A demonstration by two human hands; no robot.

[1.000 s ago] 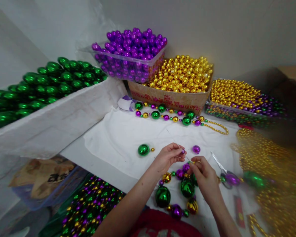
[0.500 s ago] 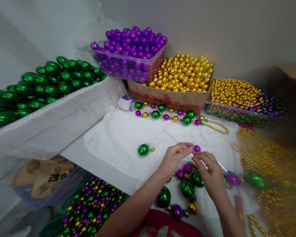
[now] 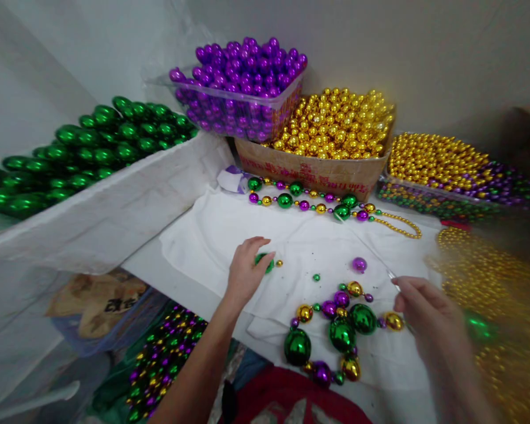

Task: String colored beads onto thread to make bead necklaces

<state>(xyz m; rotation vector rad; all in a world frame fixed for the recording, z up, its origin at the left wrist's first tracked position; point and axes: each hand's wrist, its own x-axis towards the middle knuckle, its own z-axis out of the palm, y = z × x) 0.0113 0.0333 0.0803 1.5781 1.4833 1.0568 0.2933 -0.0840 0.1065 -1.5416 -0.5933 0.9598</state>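
Over a large green bead (image 3: 269,264) my left hand (image 3: 247,272) curves with fingers and thumb apart, hiding part of it. A small gold bead (image 3: 280,263) lies just beyond the fingertips. My right hand (image 3: 424,303) pinches a thin white thread (image 3: 375,250), which stretches up and left toward the finished strand; whether a needle is on it I cannot tell. Between the hands lie a loose purple bead (image 3: 359,265) and a small green bead (image 3: 316,277). Nearer my body is a string of large beads (image 3: 321,373) in green, gold and purple.
A bead necklace (image 3: 304,205) lies behind my hands. Boxes of green beads (image 3: 101,154), purple beads (image 3: 247,76) and gold beads (image 3: 335,123) stand along the back and left. Gold bead strands (image 3: 472,265) heap at right. A blue basket (image 3: 83,335) sits below the table's left edge.
My hands have separated. The left has gone to the green bead at left; the right has pulled away to the right with the thread. The purple bead now lies free on the cloth.
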